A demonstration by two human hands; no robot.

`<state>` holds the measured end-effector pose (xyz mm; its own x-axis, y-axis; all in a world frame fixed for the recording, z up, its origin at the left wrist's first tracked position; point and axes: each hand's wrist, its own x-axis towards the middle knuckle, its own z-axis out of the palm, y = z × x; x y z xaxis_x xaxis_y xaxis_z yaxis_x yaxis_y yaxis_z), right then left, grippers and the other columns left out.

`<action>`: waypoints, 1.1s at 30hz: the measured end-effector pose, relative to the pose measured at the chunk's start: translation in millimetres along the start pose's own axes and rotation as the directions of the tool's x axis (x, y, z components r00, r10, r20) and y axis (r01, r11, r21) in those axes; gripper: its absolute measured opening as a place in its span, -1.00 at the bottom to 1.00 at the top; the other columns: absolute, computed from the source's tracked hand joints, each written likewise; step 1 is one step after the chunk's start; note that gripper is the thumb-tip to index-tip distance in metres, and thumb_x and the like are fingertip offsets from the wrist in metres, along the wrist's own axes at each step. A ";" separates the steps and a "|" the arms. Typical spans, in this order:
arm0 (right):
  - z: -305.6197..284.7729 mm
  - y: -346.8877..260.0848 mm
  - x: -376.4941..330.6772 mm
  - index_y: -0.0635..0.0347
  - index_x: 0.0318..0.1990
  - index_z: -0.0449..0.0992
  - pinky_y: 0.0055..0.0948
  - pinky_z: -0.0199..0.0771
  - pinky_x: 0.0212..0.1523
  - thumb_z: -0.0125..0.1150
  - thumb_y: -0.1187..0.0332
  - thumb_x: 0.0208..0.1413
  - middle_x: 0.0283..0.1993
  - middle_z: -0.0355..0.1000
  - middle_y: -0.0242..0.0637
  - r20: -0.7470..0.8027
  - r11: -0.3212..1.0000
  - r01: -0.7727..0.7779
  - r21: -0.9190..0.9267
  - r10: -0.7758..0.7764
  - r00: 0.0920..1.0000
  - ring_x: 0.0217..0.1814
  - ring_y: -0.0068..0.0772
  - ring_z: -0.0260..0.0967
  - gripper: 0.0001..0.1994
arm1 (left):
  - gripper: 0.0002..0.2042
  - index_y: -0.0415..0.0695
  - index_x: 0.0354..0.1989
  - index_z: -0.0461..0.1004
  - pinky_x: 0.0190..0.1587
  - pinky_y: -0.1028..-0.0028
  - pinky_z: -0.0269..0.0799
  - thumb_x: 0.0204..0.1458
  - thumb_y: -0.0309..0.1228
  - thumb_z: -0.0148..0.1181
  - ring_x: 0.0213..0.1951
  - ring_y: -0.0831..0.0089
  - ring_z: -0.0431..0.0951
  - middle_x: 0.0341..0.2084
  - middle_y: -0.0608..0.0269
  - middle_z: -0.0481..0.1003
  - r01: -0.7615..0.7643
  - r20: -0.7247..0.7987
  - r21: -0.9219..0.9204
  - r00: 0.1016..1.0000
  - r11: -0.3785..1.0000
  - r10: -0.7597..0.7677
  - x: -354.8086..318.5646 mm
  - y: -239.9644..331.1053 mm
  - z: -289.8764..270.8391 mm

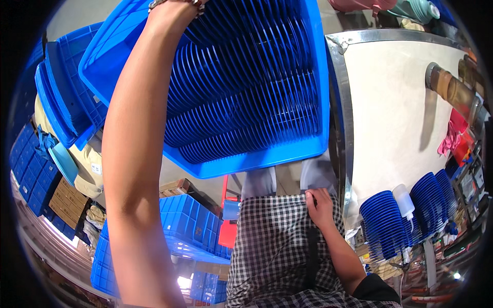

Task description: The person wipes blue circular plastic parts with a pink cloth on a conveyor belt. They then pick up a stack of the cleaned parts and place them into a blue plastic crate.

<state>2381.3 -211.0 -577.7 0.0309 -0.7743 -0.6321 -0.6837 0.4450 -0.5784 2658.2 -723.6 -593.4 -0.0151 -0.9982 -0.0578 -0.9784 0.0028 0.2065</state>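
Observation:
My left arm (136,118) stretches up across the left part of a large blue plastic crate (246,168). A beaded bracelet (175,3) circles the wrist at the top edge; the hand beyond it is cut off. Inside the crate, thin round blue discs (241,97), plate-like, stand on edge in close rows. My right hand (321,206) is open and holds nothing. It rests at the upper hem of the black-and-white checked apron (272,231), below the crate's near rim.
A white table (395,108) with a metal edge stands to the right. More blue discs (382,223) stand in rows by a white bottle (403,201) near its lower end. Blue crates (190,218) lie left of the apron, with more blue crates (72,77) at far left.

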 end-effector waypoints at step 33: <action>5.1 9.9 -1.4 0.20 -0.22 0.52 -0.15 0.48 -0.15 0.23 0.45 0.22 -0.26 0.50 -0.17 -0.004 0.998 0.056 0.027 -0.056 0.998 -0.17 -0.02 0.45 -0.95 | -0.73 -0.41 -0.23 0.63 -0.13 0.15 0.63 0.02 -0.43 0.19 -0.19 -0.07 0.71 -0.31 -0.35 0.62 0.139 0.153 0.083 0.977 0.987 -0.150 16.1 -6.6 4.7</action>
<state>2378.3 -203.2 -585.2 0.0656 -0.7998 -0.5967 -0.6613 0.4130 -0.6263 2663.4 -739.5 -600.4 0.1007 -0.9662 -0.2372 -0.9847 -0.1309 0.1152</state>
